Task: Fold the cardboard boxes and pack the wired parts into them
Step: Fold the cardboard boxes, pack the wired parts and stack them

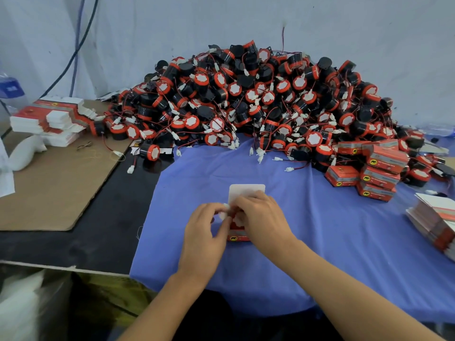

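Red cardboard, yellow oval badge with a black animal on it: that's the printing on the box [236,236], and the lettering beside it is too blurred to read. The same badge shows on the closed boxes [378,174] stacked at 2 o'clock.

Blue cloth [320,237] covers the near table, black tabletop [103,232] shows at 9 o'clock, and a brown cardboard sheet [49,183] with rubber bands [94,153] lies at 10. A pale wall [344,25] closes the back, with a dark cable [81,40] hanging at 11.

At 12 o'clock, a huge heap of wired parts [246,102]: black drums, orange rims, white caps, thin red wires. Flat boxes [49,121] sit at 10 and more flat boxes [438,222] at 3.

Dead centre, the box rests on the cloth, white flap standing open at its far end. The left hand [205,227] and right hand [262,217] are together, both gripping it, fingertips meeting over its open top.
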{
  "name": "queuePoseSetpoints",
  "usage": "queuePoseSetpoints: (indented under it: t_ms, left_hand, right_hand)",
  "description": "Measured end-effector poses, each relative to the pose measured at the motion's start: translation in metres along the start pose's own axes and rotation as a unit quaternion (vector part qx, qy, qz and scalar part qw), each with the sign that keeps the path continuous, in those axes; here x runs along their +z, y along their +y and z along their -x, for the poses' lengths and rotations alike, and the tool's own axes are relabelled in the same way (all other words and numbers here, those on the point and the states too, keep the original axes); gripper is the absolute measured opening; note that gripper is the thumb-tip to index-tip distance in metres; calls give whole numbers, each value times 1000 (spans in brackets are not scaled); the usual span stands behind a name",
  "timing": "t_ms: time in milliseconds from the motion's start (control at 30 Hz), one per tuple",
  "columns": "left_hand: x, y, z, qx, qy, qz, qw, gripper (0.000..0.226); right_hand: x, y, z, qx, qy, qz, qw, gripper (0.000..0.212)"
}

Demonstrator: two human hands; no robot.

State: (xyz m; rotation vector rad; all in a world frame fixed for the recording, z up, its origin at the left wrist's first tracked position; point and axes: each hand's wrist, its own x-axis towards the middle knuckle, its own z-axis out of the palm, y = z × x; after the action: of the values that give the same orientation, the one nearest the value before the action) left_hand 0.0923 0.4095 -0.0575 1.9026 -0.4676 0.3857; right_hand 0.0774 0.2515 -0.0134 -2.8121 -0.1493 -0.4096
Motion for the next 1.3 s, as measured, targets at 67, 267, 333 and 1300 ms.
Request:
queuePoseSetpoints:
  t_ms: [67,267,333,1300]
  left_hand:
    - [1,5,-4,-10,3,2,1000,39]
    - [-6,11,-18,45,-46,-134,989,26]
    - [-8,13,-20,68,-57,-169,982,16]
    - [-2,42,-42,173,-181,-423,871,18]
  right_hand:
    - [2,0,1,2,31,28,999,18]
    - [8,9,0,32,43,85,995,16]
    - [7,10,-1,36,24,86,995,15]
    - [1,15,17,-22,-17,126,992,18]
